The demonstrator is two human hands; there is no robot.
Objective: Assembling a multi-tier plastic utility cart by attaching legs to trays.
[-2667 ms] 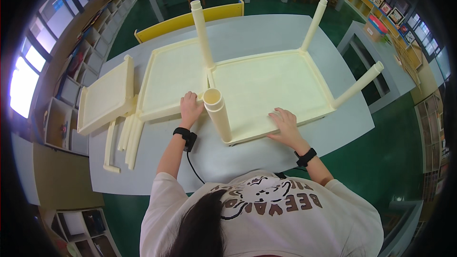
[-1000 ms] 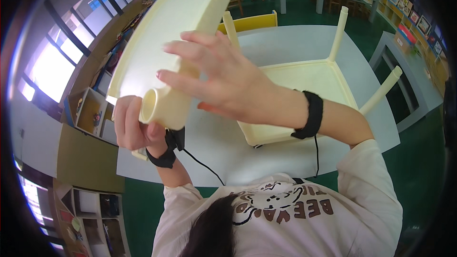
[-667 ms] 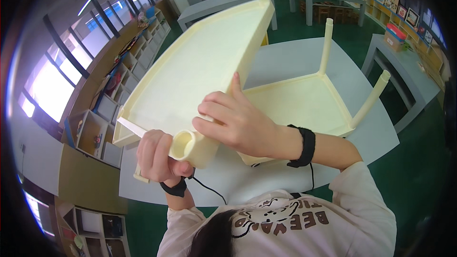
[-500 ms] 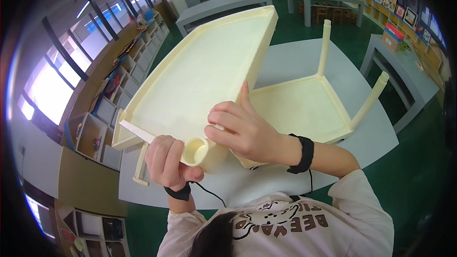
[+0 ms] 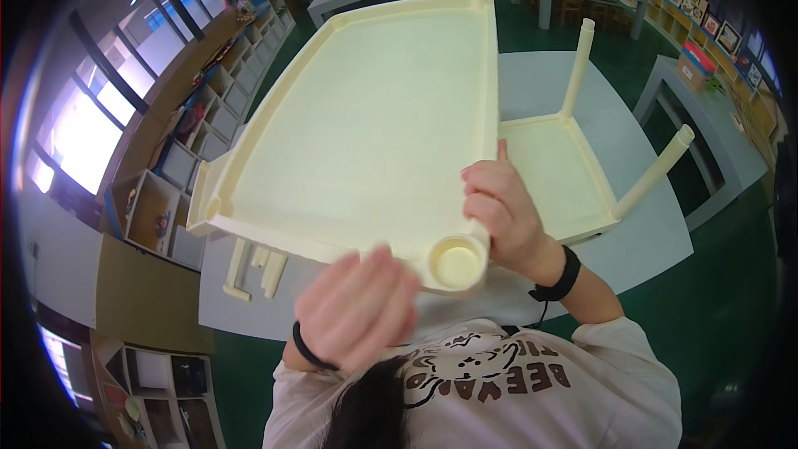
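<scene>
A large cream plastic tray (image 5: 357, 116) with a raised rim is held tilted above the table. My right hand (image 5: 511, 214) is closed on its right edge, fingers on the rim just above a round cup-shaped holder (image 5: 456, 263) at the near corner. My left hand (image 5: 357, 308), smeared by motion, is by the tray's near edge; its fingers cannot be made out. Behind the tray's right side lies a second cream shelf (image 5: 555, 170), partly hidden, with two upright posts (image 5: 579, 71) at its right corners. A cream box-like part (image 5: 202, 199) shows past the tray's left edge.
All this is on a grey-white table (image 5: 640, 245). Several small cream pieces (image 5: 273, 273) lie at its left. Low shelving (image 5: 208, 133) runs along the left wall. Another grey table (image 5: 706, 133) stands to the right, with a red-lidded box (image 5: 695, 66) on it.
The tray has turned, its cup-holder corner swinging to the right along with my right hand. My left hand has come off that corner and moved right and nearer to me.
</scene>
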